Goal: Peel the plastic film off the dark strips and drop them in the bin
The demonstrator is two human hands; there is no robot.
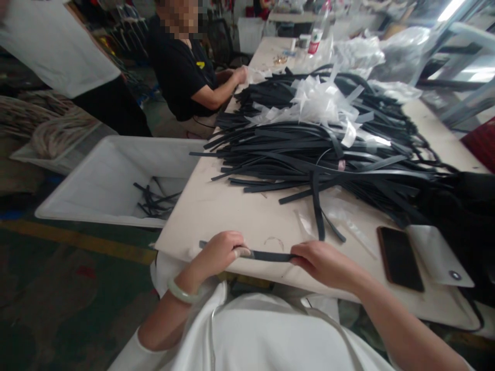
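Observation:
Between my two hands a dark flat strap (271,256) is stretched sideways, just above the table's front edge. My left hand (221,251) pinches it, and a short end sticks out past the hand to the left. A pale bangle is on that wrist. My right hand (319,260) is closed on the strap's other side, its far end hidden in the fingers. Beyond the hands a large pile of dark straps (270,149) covers much of the table (201,206), with crumpled clear plastic strips (317,100) on top.
A phone (400,258) and a pale case (441,255) lie at the right. On the left stands a white bin (88,180) with several dark strips inside. A seated person (185,67) works across the left side; another person (58,46) stands behind. A bottle (316,38) is farther back.

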